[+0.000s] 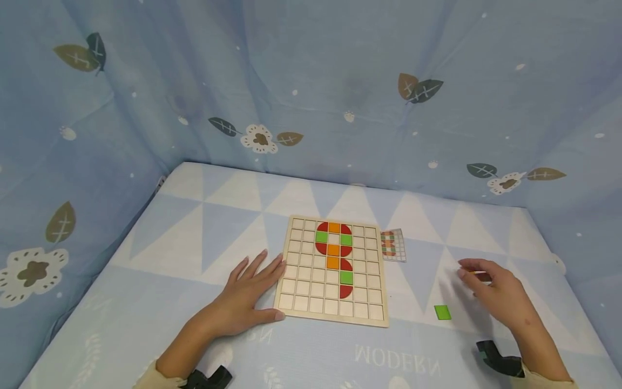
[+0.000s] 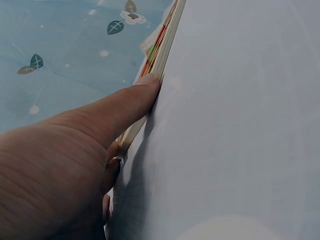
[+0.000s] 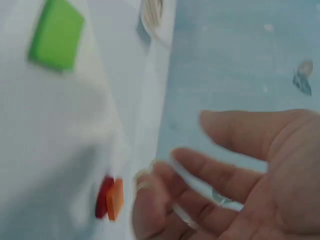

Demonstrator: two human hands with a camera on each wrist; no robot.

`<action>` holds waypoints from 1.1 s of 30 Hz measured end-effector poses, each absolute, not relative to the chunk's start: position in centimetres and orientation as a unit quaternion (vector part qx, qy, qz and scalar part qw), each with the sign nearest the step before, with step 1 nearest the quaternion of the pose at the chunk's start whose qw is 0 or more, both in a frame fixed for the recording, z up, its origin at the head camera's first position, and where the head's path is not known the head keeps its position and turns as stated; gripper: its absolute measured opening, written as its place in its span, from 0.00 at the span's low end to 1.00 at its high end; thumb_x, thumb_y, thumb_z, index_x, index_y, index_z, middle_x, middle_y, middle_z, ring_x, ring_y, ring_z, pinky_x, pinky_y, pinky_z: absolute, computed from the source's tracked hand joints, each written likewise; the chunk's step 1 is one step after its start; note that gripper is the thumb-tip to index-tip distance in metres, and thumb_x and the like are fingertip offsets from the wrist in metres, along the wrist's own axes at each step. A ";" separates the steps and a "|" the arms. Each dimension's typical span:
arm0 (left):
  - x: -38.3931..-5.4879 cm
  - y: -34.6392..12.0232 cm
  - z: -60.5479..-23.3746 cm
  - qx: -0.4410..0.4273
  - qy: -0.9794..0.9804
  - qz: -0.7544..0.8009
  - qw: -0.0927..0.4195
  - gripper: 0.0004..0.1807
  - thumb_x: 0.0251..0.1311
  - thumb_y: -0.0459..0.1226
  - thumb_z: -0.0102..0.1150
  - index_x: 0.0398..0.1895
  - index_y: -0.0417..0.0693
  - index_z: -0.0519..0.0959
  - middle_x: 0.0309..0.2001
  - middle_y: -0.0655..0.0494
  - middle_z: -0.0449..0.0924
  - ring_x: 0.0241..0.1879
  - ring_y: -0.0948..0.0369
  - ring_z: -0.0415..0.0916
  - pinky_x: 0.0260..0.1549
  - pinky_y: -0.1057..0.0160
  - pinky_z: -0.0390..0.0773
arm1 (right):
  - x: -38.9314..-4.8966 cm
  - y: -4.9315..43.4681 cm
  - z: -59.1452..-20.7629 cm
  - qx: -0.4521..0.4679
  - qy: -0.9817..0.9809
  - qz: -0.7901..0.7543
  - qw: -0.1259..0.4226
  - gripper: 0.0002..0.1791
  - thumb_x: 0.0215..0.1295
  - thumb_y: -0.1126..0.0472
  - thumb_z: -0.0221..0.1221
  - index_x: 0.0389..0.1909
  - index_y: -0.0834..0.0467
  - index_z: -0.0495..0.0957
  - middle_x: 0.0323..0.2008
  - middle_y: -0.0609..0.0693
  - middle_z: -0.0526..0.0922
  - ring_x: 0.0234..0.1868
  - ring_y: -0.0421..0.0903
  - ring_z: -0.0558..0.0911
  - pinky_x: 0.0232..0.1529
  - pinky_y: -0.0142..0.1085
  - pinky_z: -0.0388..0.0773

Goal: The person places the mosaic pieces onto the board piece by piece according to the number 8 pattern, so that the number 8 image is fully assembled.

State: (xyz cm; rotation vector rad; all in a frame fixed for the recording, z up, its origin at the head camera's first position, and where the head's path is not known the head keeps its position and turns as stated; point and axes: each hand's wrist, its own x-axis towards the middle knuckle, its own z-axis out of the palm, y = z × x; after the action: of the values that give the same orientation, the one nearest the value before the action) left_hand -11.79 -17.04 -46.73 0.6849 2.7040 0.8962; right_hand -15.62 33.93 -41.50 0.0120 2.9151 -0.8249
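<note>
A square wooden grid board [image 1: 305, 274] lies flat on the table, with red, orange and green pieces set in some of its cells. My left hand [image 1: 248, 300] rests along its left side, fingers spread, thumb at the near left corner. In the left wrist view the thumb [image 2: 117, 110] touches the board's edge [image 2: 132, 137]. Off to the right, my right hand [image 1: 498, 289] hovers with loosely bent fingers and nothing between them. Just beyond those fingertips, the right wrist view has an orange piece [image 3: 115, 199] against a red piece [image 3: 103, 197]. A green square tile [image 1: 443, 312] lies nearer the board.
A printed pattern card [image 1: 396, 246] pokes out from the board's right side. Blue patterned fabric [image 1: 340, 108] hangs behind and beside the table. The table cover [image 1: 228, 232] has blue and white triangles.
</note>
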 end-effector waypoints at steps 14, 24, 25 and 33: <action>-11.7 -17.1 -46.8 0.234 0.920 0.299 0.100 0.54 0.62 0.57 0.70 0.84 0.49 0.54 0.84 0.58 0.46 0.83 0.48 0.31 0.76 0.40 0.30 | -17.6 36.2 -43.5 0.094 0.973 -0.200 0.074 0.22 0.73 0.58 0.60 0.51 0.76 0.76 0.42 0.71 0.82 0.40 0.62 0.80 0.34 0.47 0.78; -11.7 -17.2 -46.9 0.233 0.922 0.294 0.098 0.53 0.63 0.57 0.70 0.84 0.49 0.54 0.84 0.59 0.46 0.83 0.48 0.31 0.76 0.40 0.30 | -17.5 36.1 -43.8 0.121 0.966 -0.217 0.067 0.23 0.72 0.54 0.62 0.49 0.73 0.76 0.40 0.66 0.81 0.38 0.58 0.79 0.30 0.39 0.73; -11.7 -17.2 -46.9 0.233 0.921 0.295 0.098 0.53 0.63 0.57 0.70 0.84 0.49 0.54 0.84 0.59 0.46 0.83 0.48 0.31 0.76 0.40 0.30 | -17.4 36.1 -43.8 0.121 0.966 -0.219 0.068 0.23 0.72 0.53 0.62 0.48 0.72 0.75 0.39 0.66 0.81 0.38 0.58 0.79 0.30 0.39 0.73; -11.8 -17.1 -46.8 0.235 0.919 0.300 0.104 0.53 0.63 0.56 0.71 0.84 0.49 0.55 0.84 0.58 0.46 0.83 0.47 0.32 0.76 0.40 0.29 | -16.7 36.3 -44.0 0.117 0.968 -0.221 0.036 0.16 0.72 0.58 0.62 0.43 0.69 0.76 0.33 0.58 0.81 0.32 0.52 0.78 0.27 0.38 0.73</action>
State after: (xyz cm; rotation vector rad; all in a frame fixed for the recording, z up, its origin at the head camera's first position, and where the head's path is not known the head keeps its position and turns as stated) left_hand -11.76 -17.14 -46.79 0.6938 2.7084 0.8850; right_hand -16.67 36.25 -44.04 0.3601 2.9722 -0.6794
